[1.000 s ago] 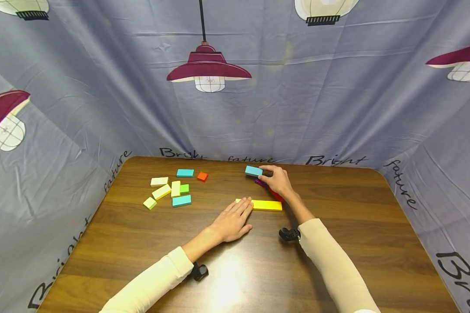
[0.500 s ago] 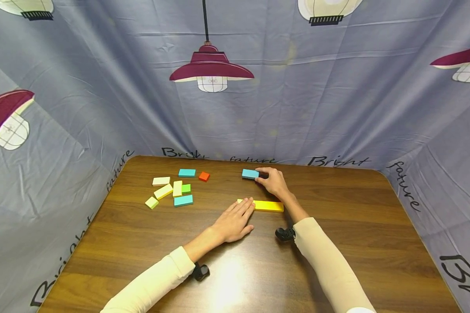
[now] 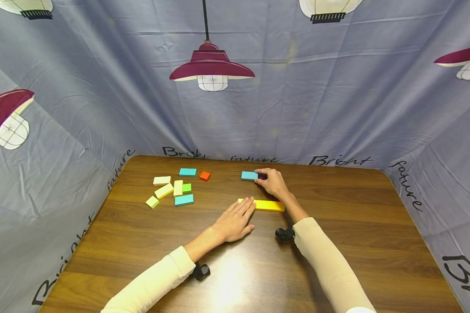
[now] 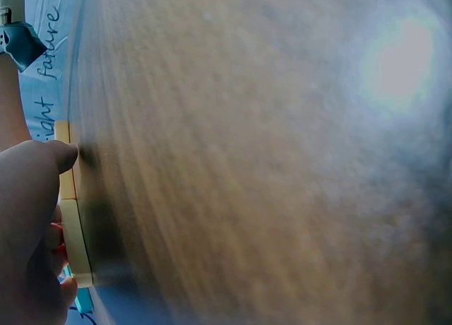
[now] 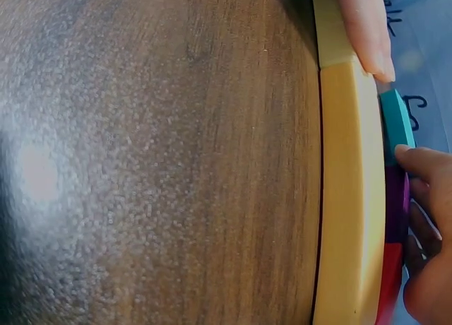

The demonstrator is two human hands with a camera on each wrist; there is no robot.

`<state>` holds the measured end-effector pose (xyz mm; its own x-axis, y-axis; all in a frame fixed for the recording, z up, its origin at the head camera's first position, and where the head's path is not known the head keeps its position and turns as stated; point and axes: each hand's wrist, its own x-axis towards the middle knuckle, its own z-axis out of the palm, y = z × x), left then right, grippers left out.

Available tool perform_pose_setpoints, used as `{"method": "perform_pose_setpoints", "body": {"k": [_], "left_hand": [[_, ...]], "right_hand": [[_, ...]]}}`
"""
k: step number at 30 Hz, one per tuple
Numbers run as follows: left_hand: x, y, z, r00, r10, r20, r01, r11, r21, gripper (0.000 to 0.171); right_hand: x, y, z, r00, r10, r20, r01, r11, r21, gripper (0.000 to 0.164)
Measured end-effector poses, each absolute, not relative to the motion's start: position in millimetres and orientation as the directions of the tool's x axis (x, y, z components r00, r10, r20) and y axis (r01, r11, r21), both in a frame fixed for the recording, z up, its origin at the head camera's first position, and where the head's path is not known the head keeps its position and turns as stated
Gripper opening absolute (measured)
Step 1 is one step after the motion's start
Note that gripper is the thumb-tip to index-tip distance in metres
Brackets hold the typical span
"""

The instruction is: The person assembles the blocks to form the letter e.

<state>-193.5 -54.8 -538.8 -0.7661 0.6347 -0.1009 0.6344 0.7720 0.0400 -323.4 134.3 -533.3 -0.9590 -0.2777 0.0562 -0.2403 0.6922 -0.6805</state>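
My right hand [image 3: 272,182] pinches the right end of a blue block [image 3: 249,176] near the table's far side, thumb and fingers on opposite edges. Part of a purple block [image 3: 262,177] shows beneath that hand. In the right wrist view the purple block [image 5: 397,205] meets the blue block's end, and a red block [image 5: 388,282] follows it. My left hand [image 3: 232,221] lies with straight fingers over a pale yellow block [image 3: 240,201], partly hidden. A yellow block [image 3: 269,206] continues from it to the right; the right wrist view shows the two end to end.
At the left of the wooden table [image 3: 141,252] are two more blue blocks [image 3: 187,172] [image 3: 184,200], an orange-red block [image 3: 205,176], a green block [image 3: 186,188] and several pale blocks [image 3: 164,191]. A printed curtain [image 3: 235,117] hangs behind the table.
My right hand has moved slightly left and nearer with the blue block, which now looks level and lower. The red block has gone from the head view behind that arm. My left hand stays put.
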Motion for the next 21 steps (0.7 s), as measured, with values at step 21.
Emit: {"method": "perform_pose_setpoints", "body": {"k": [21], "left_hand": [[-194.0, -56.3, -541.3, -0.762, 0.644, -0.067, 0.643, 0.765, 0.032, 0.071]], "right_hand": [[-325.4, 130.6, -536.4, -0.954, -0.294, 0.063, -0.269, 0.739, -0.618, 0.041]]}}
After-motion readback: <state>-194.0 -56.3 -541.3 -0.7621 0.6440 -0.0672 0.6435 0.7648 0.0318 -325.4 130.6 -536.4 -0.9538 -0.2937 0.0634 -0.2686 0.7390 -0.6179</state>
